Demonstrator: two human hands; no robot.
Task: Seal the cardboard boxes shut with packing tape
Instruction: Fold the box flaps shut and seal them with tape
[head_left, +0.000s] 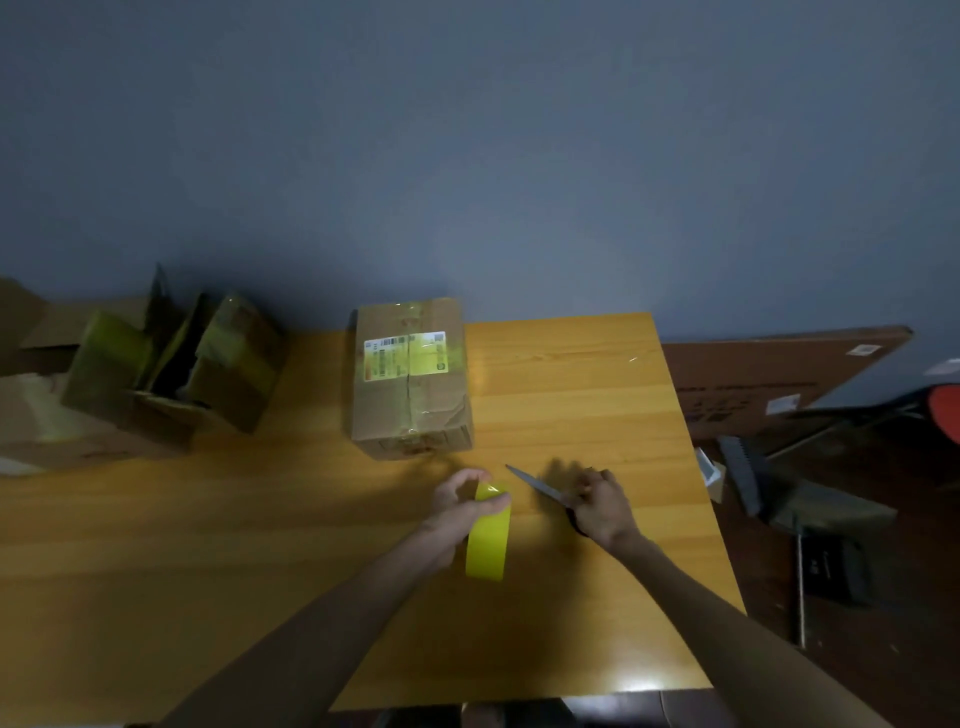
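Tape-cutting step, apparently. Your left hand pinches a hanging length of yellow tape. Your right hand, at 3 o'clock, clasps scissors. The cardboard box stands at 12 o'clock. Next, probably: lay the tape flat along its seam.

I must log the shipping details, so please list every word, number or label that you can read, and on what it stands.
No text here can be read.
Label on the sealed box: barcode and print, too blurred.
Flat carton by the wall: dark print and white stickers, too small and blurred.
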